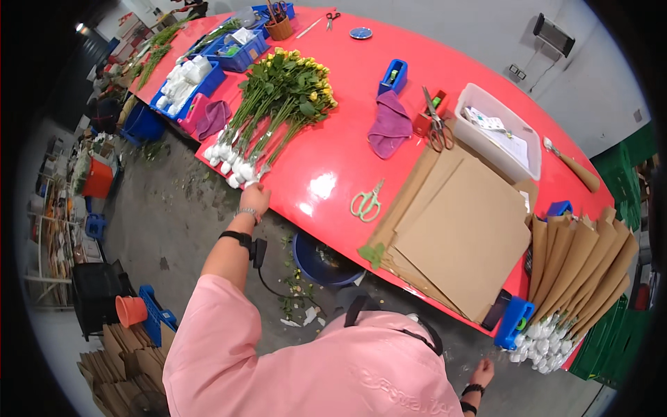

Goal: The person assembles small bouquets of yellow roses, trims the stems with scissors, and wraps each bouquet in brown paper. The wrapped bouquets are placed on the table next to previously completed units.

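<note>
Two hands (255, 199), two purple cloths (390, 126), one white tub (490, 151)

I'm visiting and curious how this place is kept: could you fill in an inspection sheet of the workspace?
Surface: red table, glossy
Job's things: yellow roses, stem ends wrapped white
Clutter: brown paper sheets, green-handled scissors on the table; leaf scraps on the floor
Fingers: left fingers at the stem ends; right fingers holding nothing visible
Cables: black cord hanging by the left wrist
Surroundings: grey wall, orange container
</note>
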Demonstrator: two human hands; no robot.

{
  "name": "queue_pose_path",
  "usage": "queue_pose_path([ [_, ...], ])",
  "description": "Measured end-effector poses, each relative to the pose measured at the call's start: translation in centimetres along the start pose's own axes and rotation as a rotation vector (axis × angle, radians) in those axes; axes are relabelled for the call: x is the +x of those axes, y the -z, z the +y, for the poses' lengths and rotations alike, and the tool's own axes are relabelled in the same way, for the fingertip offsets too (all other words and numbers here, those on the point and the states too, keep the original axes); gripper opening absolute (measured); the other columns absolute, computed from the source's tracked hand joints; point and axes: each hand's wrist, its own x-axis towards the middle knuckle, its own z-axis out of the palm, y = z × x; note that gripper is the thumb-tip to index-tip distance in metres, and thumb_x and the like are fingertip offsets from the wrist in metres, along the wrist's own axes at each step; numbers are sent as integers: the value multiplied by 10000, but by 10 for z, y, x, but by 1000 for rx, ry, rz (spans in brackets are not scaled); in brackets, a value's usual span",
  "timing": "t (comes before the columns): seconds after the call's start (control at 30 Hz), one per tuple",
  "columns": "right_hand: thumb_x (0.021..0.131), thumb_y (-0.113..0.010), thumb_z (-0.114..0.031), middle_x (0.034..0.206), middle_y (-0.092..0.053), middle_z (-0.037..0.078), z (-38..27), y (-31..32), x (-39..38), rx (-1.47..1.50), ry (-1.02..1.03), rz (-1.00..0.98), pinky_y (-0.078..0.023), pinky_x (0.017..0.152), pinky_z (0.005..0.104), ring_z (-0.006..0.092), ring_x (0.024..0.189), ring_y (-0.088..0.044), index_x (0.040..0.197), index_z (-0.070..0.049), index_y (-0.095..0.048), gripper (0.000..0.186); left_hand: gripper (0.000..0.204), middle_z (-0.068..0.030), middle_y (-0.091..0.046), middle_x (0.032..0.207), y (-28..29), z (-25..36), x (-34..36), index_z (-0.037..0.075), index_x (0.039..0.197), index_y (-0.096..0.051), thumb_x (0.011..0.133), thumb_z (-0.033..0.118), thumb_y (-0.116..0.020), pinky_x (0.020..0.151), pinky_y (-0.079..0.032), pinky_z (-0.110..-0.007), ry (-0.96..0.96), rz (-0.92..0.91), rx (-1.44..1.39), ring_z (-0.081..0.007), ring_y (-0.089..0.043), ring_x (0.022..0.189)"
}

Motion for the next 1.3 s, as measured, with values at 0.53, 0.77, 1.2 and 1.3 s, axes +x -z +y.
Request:
queue_pose_path([
  [0.53,1009,-600,-382,1200,-727,176,-73,61,-185,-296,-950,-553,-562,925,448,327,1092,-695,1353,-60,-623,472,553,-240,-663,1298,17,-6,317,23,1401,-569,897,231,-668,1069,-479,-476,-47,186,195,-409,-617,1233],
  [0.77,1001,-655,-314,1155,-724,211,-103,49,-171,-138,-919,-499,-590,879,436,338,1024,-715,1331,-4,-611,456,381,-214,-666,1195,29,-22,321,55,1258,-622,930,247,-654,944,-503,-505,-204,448,146,-408,-628,1133],
  [1.2,984,-685,-355,1167,-711,221,-83,-43,-126,-223,-406,-616,-596,806,425,302,933,-730,1345,-18,-623,498,180,-18,-639,884,162,73,73,26,1168,-590,993,65,-603,687,-495,-279,-314,41,-775,-107,-605,761],
  [1.3,942,-676,-140,1030,-730,169,-50,-77,-87,76,-139,-432,-565,810,359,232,934,-715,1183,51,-649,309,234,-76,-662,852,160,130,-21,-16,1212,-536,1014,102,-581,719,-537,-322,-358,-206,-942,-170,-662,784],
])
